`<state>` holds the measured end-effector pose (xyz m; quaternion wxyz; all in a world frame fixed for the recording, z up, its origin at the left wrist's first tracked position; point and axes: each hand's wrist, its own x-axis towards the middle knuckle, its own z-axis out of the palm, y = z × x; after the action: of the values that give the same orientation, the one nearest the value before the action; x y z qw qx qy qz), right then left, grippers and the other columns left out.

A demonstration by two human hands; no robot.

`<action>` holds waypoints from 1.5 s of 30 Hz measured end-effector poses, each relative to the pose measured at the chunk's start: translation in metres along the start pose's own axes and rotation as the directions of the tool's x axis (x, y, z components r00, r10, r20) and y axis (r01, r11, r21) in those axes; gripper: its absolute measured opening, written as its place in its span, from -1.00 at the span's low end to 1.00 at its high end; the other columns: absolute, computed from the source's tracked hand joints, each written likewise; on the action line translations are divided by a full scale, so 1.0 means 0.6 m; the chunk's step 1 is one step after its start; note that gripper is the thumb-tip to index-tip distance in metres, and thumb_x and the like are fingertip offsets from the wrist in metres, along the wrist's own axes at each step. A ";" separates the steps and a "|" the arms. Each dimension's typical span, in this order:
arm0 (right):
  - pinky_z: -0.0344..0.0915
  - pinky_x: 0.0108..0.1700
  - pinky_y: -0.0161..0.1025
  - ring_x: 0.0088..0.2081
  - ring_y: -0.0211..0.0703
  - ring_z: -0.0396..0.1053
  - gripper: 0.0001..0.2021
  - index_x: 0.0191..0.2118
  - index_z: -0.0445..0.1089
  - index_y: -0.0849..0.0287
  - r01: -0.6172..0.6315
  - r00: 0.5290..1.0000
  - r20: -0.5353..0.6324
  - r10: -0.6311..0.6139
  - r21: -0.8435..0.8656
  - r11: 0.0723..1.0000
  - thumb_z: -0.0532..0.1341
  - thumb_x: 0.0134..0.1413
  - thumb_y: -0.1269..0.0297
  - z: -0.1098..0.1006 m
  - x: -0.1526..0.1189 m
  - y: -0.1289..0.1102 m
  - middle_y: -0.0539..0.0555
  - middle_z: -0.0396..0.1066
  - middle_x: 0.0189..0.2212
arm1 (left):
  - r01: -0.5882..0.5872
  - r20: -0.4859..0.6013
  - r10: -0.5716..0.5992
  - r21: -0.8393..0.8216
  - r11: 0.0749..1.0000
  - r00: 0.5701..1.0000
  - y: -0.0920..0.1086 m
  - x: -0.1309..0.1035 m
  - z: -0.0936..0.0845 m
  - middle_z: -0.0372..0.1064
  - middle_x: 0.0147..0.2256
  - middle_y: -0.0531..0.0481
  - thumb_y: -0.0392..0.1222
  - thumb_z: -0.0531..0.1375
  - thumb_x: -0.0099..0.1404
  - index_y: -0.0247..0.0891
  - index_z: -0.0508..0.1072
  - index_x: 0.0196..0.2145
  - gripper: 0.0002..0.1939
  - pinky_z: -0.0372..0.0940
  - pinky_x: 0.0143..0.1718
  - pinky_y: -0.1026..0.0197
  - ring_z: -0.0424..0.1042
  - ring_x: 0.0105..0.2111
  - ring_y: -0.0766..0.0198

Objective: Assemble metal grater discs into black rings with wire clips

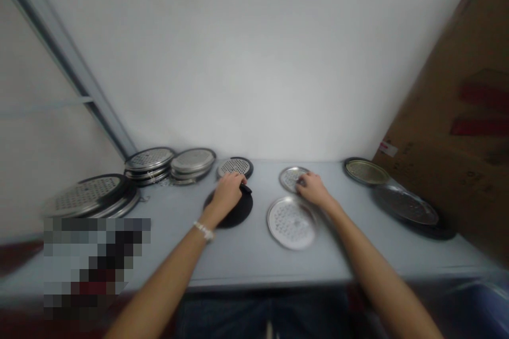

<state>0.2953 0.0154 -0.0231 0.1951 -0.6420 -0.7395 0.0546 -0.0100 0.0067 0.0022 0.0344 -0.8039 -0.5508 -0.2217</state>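
Note:
My left hand [229, 190] is curled over the far edge of a round black disc [237, 213], its fingers closed at a raised black rim piece. A bracelet circles that wrist. Just beyond it lies a perforated metal disc [234, 167] with a black edge. My right hand [313, 187] pinches the right rim of a smaller silver perforated disc [289, 177] at the back of the table. Nearer to me, a larger silver disc [290, 222] with a patterned face lies flat, slightly blurred, beside my right forearm.
Stacked metal discs with black rims [149, 161] stand at the back left, with another stack [193, 164] beside them and one [95, 196] nearer left. On the right lie a yellowish disc [366, 171] and a plastic-covered disc [409, 206], next to a large cardboard box [449, 132].

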 end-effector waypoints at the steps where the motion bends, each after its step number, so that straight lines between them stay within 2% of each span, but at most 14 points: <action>1: 0.18 0.08 -0.15 -0.03 0.02 0.36 -0.75 -0.09 0.50 0.29 0.041 0.999 0.011 -0.041 0.042 0.998 0.20 0.15 0.33 0.000 -0.001 -0.007 0.27 0.45 -0.08 | -0.004 -0.012 0.004 -0.004 1.000 1.000 0.000 0.000 0.001 0.48 -0.20 -0.20 -0.52 0.00 0.17 -0.26 0.54 -0.25 -0.62 0.21 -0.05 -0.04 0.35 -0.13 -0.04; 4: 0.24 -0.02 -0.24 -0.14 -0.08 0.39 -0.77 -0.10 0.49 0.29 0.156 0.987 0.018 -0.163 0.199 0.967 0.17 0.16 0.37 0.001 -0.004 -0.027 0.20 0.48 -0.16 | -0.037 -0.057 0.035 -0.046 0.998 0.998 0.001 0.003 0.004 0.48 -0.21 -0.21 -0.48 0.00 0.22 -0.27 0.54 -0.26 -0.66 0.23 -0.02 -0.05 0.36 -0.13 -0.03; 6: 0.23 0.01 -0.22 -0.10 -0.07 0.38 -0.76 -0.09 0.48 0.28 0.193 0.981 -0.042 -0.188 0.222 0.956 0.15 0.16 0.41 0.003 -0.006 -0.036 0.20 0.48 -0.15 | -0.068 -0.079 0.061 -0.091 0.994 0.995 0.002 0.004 0.006 0.49 -0.20 -0.20 -0.43 0.02 0.26 -0.27 0.54 -0.27 -0.71 0.24 0.01 -0.04 0.37 -0.11 -0.01; 9: 0.16 0.12 -0.14 0.01 0.01 0.31 -0.74 -0.07 0.48 0.28 0.150 0.984 -0.120 -0.133 0.145 0.978 0.17 0.13 0.41 0.012 -0.006 -0.037 0.25 0.45 -0.07 | -0.110 -0.078 0.100 -0.134 0.985 0.992 0.007 0.005 0.008 0.49 -0.20 -0.16 -0.38 0.06 0.29 -0.26 0.53 -0.28 -0.76 0.23 0.05 -0.02 0.38 -0.10 0.02; 11: 0.16 0.12 -0.13 0.00 0.02 0.32 -0.72 -0.05 0.47 0.30 0.100 0.992 -0.088 -0.089 0.133 0.986 0.18 0.12 0.41 0.022 -0.004 -0.033 0.28 0.43 -0.07 | -0.141 -0.058 0.134 -0.139 0.980 0.989 0.013 0.004 0.007 0.49 -0.21 -0.14 -0.35 0.09 0.30 -0.26 0.53 -0.27 -0.79 0.23 0.06 -0.01 0.38 -0.11 0.04; 16: 0.26 -0.01 -0.21 -0.14 -0.10 0.37 -0.66 -0.03 0.42 0.31 0.038 0.999 -0.047 -0.026 0.273 0.961 0.18 0.03 0.51 0.044 0.003 -0.028 0.23 0.43 -0.13 | -0.229 0.056 0.237 -0.130 0.965 0.970 0.027 -0.005 0.009 0.51 -0.25 -0.13 -0.23 0.13 0.37 -0.24 0.55 -0.26 -0.81 0.24 0.02 0.03 0.41 -0.16 0.08; 20: 0.31 -0.21 -0.30 -0.30 -0.22 0.38 -0.55 0.02 0.36 0.25 -0.089 0.993 -0.025 0.116 0.496 0.864 0.19 -0.07 0.58 0.043 0.006 -0.033 0.10 0.45 -0.23 | -0.214 0.088 0.222 -0.088 0.973 0.971 0.031 -0.008 0.010 0.52 -0.23 -0.15 -0.21 0.13 0.38 -0.26 0.55 -0.23 -0.81 0.24 -0.01 0.04 0.42 -0.16 0.09; 24: 0.26 -0.42 -0.33 -0.47 -0.25 0.35 -0.60 0.03 0.33 0.27 -0.253 0.961 0.103 0.257 0.700 0.667 0.24 0.02 0.41 0.030 0.004 -0.041 0.01 0.42 -0.40 | -0.205 0.088 0.210 -0.064 0.977 0.974 0.029 -0.008 0.010 0.51 -0.24 -0.15 -0.22 0.12 0.38 -0.26 0.54 -0.20 -0.81 0.24 -0.02 0.04 0.41 -0.15 0.07; 27: 0.23 -0.47 -0.31 -0.52 -0.23 0.33 -0.67 -0.05 0.39 0.30 -0.278 0.960 0.200 0.195 0.731 0.623 0.28 0.04 0.30 0.024 0.001 -0.048 -0.02 0.39 -0.51 | -0.209 0.083 0.212 -0.054 0.977 0.974 0.028 -0.008 0.013 0.50 -0.23 -0.16 -0.22 0.11 0.38 -0.25 0.55 -0.18 -0.80 0.23 -0.01 0.03 0.40 -0.14 0.06; 30: 0.26 -0.40 -0.31 -0.45 -0.22 0.37 -0.75 -0.16 0.43 0.28 -0.198 0.980 0.133 0.147 0.670 0.715 0.30 -0.03 0.37 0.022 -0.002 -0.052 0.00 0.43 -0.48 | -0.196 0.077 0.200 -0.057 0.979 0.977 0.028 -0.007 0.016 0.50 -0.22 -0.16 -0.22 0.11 0.38 -0.25 0.55 -0.16 -0.79 0.23 0.01 0.02 0.40 -0.13 0.05; 32: 0.28 -0.37 -0.32 -0.41 -0.22 0.39 -0.72 -0.14 0.42 0.26 -0.175 0.984 0.096 0.150 0.668 0.723 0.30 -0.05 0.39 0.022 -0.003 -0.055 0.00 0.45 -0.44 | -0.183 0.067 0.188 -0.073 0.980 0.980 0.028 -0.007 0.016 0.49 -0.21 -0.16 -0.22 0.12 0.38 -0.24 0.55 -0.15 -0.79 0.23 0.03 0.02 0.40 -0.11 0.05; 38: 0.19 -0.55 -0.36 -0.58 -0.29 0.29 -0.74 -0.11 0.37 0.23 -0.329 0.944 0.282 0.171 0.838 0.436 0.24 0.01 0.39 0.017 -0.007 -0.066 -0.03 0.43 -0.51 | -0.176 0.038 0.184 -0.160 0.971 0.982 0.033 -0.008 0.014 0.50 -0.17 -0.17 -0.22 0.14 0.36 -0.24 0.53 -0.12 -0.80 0.22 0.07 0.01 0.40 -0.06 0.04; 41: 0.08 -0.62 -0.38 -0.63 -0.30 0.25 -0.78 -0.14 0.38 0.26 -0.342 0.940 0.312 0.141 0.857 0.386 0.25 0.04 0.37 0.014 -0.009 -0.072 -0.05 0.36 -0.60 | -0.165 0.048 0.176 -0.187 0.969 0.983 0.036 -0.008 0.014 0.52 -0.15 -0.16 -0.23 0.16 0.35 -0.24 0.53 -0.12 -0.80 0.22 0.08 0.01 0.41 -0.06 0.03; 45: 0.08 -0.63 -0.40 -0.66 -0.35 0.20 -0.76 -0.13 0.36 0.24 -0.302 0.953 0.263 0.151 0.873 0.382 0.23 0.02 0.40 0.013 -0.011 -0.079 -0.08 0.37 -0.58 | -0.181 0.047 0.194 -0.191 0.965 0.980 0.038 -0.009 0.015 0.52 -0.15 -0.15 -0.24 0.17 0.34 -0.24 0.53 -0.13 -0.82 0.23 0.07 0.01 0.41 -0.07 0.04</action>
<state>0.2490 0.0025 -0.0160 0.4482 -0.5240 -0.5090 0.5152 0.0118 -0.0040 -0.0037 -0.0381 -0.8589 -0.4500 -0.2415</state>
